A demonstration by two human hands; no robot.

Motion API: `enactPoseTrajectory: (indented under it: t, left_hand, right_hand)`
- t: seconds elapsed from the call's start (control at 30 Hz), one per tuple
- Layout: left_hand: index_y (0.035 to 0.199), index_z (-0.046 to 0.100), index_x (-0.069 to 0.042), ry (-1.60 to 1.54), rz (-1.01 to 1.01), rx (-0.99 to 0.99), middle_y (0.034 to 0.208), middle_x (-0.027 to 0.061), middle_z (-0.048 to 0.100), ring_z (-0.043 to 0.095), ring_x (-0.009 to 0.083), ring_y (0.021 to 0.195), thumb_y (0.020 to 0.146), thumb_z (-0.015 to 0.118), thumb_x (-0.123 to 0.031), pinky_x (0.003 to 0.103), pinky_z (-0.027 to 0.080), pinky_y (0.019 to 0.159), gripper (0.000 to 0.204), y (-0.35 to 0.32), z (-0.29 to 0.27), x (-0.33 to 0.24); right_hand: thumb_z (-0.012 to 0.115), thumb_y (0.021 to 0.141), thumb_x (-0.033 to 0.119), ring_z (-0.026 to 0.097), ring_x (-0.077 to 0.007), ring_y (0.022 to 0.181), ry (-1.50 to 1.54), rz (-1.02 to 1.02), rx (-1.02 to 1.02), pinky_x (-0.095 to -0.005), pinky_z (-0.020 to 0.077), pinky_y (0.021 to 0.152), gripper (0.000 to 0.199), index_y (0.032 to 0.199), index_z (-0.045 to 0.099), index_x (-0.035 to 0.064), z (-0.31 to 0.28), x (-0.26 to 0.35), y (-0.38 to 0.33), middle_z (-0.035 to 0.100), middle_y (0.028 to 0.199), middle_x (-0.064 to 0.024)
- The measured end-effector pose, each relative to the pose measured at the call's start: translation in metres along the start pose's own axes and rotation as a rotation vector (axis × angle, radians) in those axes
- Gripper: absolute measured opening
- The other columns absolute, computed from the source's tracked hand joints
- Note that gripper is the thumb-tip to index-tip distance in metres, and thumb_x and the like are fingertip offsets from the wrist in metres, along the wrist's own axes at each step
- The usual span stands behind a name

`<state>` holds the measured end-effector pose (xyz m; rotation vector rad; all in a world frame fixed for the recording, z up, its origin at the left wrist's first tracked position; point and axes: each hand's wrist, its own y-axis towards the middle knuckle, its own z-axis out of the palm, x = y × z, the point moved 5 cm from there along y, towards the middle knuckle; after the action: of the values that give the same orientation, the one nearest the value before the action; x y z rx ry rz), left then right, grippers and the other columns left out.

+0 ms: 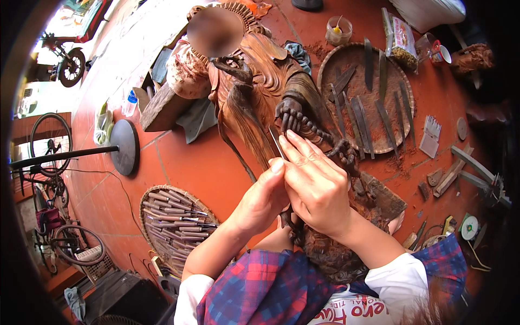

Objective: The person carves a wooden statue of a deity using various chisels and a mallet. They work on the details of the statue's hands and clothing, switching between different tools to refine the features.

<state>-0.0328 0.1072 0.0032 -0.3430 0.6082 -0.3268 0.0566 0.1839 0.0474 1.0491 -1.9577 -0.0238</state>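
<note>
A large brown carved wooden statue (260, 86) lies across my lap, its carved bead string (303, 127) running toward me. My left hand (262, 200) and my right hand (317, 184) are pressed together over the carving. Both grip a thin metal carving tool (277, 142) whose blade points up at the statue's robe folds. My right fingers lie along the tool's shaft, and the left thumb sits beside them.
A round woven tray (330, 62) of several flat chisels sits at upper right, and another woven tray (149, 216) of chisels at lower left. A fan base (125, 146), bicycles (51, 146), a jar (338, 31), wood scraps and a folded sandpaper piece (430, 136) lie on the red tiled floor.
</note>
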Motion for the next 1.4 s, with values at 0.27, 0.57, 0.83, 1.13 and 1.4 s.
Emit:
enactPoseTrajectory:
  t: [0.27,0.57,0.83,1.13,1.4]
  left_hand:
    - [0.139,0.045,-0.007,-0.179,0.107,0.223,0.142,0.0112,0.051,0.048,0.0215,0.132,0.108,0.034,-0.042,0.042,0.036,0.112,0.048,0.010,-0.004,0.001]
    - [0.139,0.046,-0.007,-0.057,0.053,0.085,0.144,0.0097,0.049,0.045,0.0221,0.136,0.108,0.036,-0.039,0.041,0.033,0.115,0.046,0.010,-0.005,0.001]
    - [0.139,0.046,-0.006,-0.185,0.078,0.136,0.143,0.0113,0.050,0.046,0.0218,0.135,0.107,0.035,-0.037,0.041,0.032,0.115,0.046,0.007,0.001,0.002]
    - [0.145,0.039,-0.007,-0.109,0.010,0.088,0.140,0.0098,0.052,0.051,0.0200,0.129,0.107,0.035,-0.041,0.039,0.038,0.109,0.051,0.010,0.004,0.002]
    - [0.144,0.041,-0.008,-0.060,0.005,0.023,0.140,0.0097,0.051,0.051,0.0186,0.128,0.108,0.034,-0.041,0.038,0.039,0.109,0.050,0.014,0.006,0.002]
  right_hand:
    - [0.065,0.080,0.002,0.062,-0.0389,0.119,-0.003,-0.019,0.021,-0.0496,0.0486,0.100,0.020,0.099,0.068,-0.0040,-0.004,0.002,0.004,0.064,0.123,-0.0256]
    - [0.060,0.085,0.009,0.061,-0.0376,0.120,-0.010,0.001,0.029,-0.0524,0.0450,0.104,0.021,0.100,0.068,-0.0036,-0.001,0.001,0.004,0.064,0.121,-0.0275]
    - [0.061,0.083,0.010,0.061,-0.0387,0.119,0.011,-0.001,0.078,-0.0533,0.0453,0.103,0.022,0.099,0.067,-0.0039,-0.003,0.004,0.005,0.065,0.120,-0.0275]
    - [0.061,0.083,0.008,0.062,-0.0402,0.117,-0.005,0.001,0.096,-0.0513,0.0470,0.103,0.019,0.098,0.065,-0.0044,-0.005,0.005,0.009,0.064,0.120,-0.0277]
    - [0.062,0.081,0.002,0.062,-0.0406,0.117,0.005,0.007,0.093,-0.0492,0.0479,0.102,0.019,0.098,0.066,-0.0055,-0.004,0.003,0.009,0.066,0.118,-0.0260]
